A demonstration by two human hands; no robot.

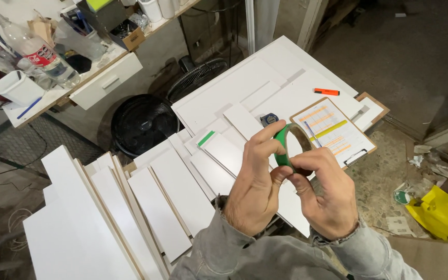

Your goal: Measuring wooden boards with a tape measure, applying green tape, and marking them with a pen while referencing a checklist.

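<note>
Your left hand (pixel 255 181) and right hand (pixel 327 194) both grip the roll of green tape (pixel 286 145), fingertips pinching its edge. You hold it above the white panels (pixel 182 192), near the clipboard (pixel 338 132).

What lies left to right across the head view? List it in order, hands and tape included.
White tub → plastic bottle → black fan → green-taped panel → left hand → green tape roll → right hand → orange marker → yellow bag.
</note>
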